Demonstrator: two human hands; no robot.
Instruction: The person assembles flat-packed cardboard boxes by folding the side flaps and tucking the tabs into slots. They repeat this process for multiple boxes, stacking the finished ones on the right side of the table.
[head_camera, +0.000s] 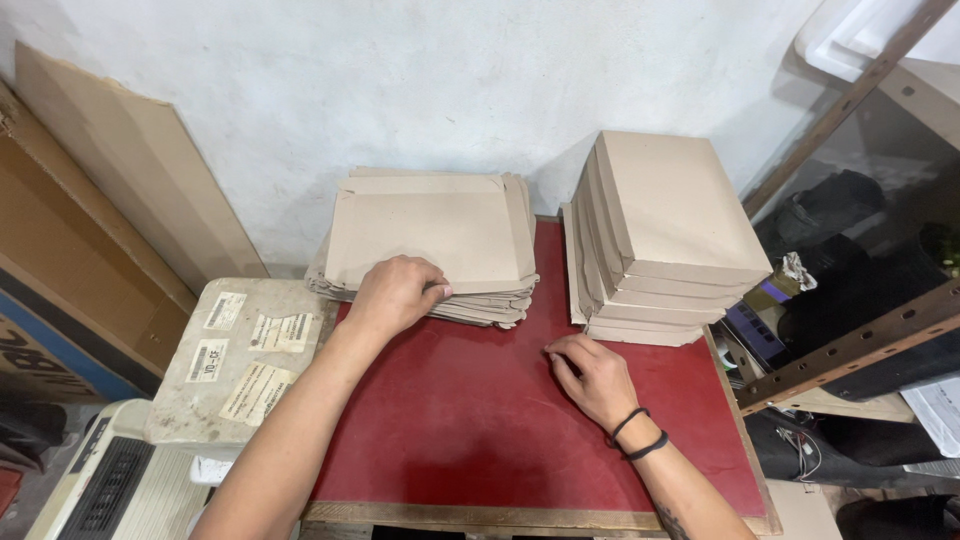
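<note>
Two bare hands over the red surface (470, 420). Right hand (592, 375) (black bands on wrist) rests near centre-right, fingers curled loosely, grasping nothing, just short of the right stack of brown envelopes (660, 240). Further out, left hand (392, 293) lies palm-down on the left envelope stack (430, 245), fingers pressing its near edge, not clenched. Both stacks sit by the far wall.

The left hand (393, 292) is covering the near corner of the envelope pile (430, 240). The bottom edge is cutting off both forearms and the red table (480, 420).
</note>
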